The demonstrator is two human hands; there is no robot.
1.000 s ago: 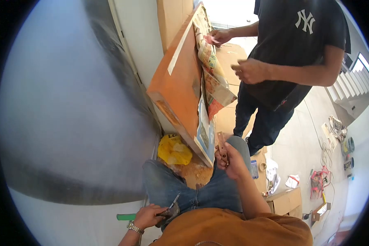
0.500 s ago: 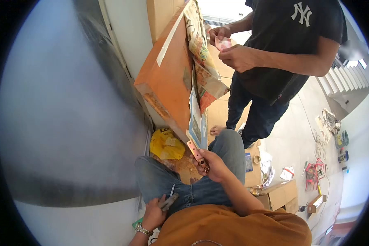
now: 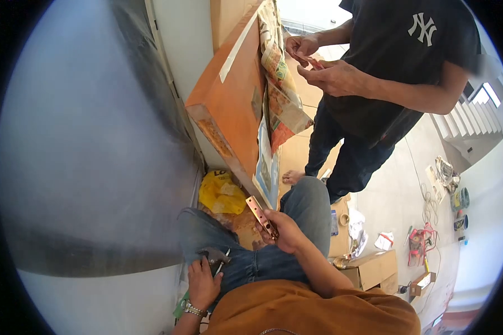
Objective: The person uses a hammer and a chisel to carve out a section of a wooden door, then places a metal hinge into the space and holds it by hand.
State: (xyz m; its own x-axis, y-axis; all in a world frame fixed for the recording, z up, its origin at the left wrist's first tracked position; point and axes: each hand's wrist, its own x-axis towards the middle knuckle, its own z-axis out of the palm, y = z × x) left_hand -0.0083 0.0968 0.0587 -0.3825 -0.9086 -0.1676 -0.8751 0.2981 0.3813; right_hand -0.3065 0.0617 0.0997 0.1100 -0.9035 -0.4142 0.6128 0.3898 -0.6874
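My right hand (image 3: 283,230) is closed round the lower end of a copper-coloured metal plate with holes (image 3: 257,211), held tilted above my lap. It looks like hinge or bracket hardware; its lower part is covered by my fingers. On my thigh, my left hand (image 3: 203,286) is closed over what seems to be a hammer (image 3: 215,257), its dark metal head showing past the fingers. A green piece (image 3: 180,306), possibly the handle's end, shows by my wrist. Beside those fingers lies a thin, light, pen-like tool (image 3: 223,261).
An orange-brown panel (image 3: 229,106) with newspaper (image 3: 282,84) along its side stands ahead. A yellow bag (image 3: 221,192) sits beneath it. Another person (image 3: 391,72) stands at right, handling a small reddish paper. Cardboard boxes (image 3: 374,271), cables and a red tool (image 3: 422,245) lie right.
The hammer head has turned and moved up and left on my thigh with my left hand. The metal plate has shifted slightly left. The other person's paper has tilted.
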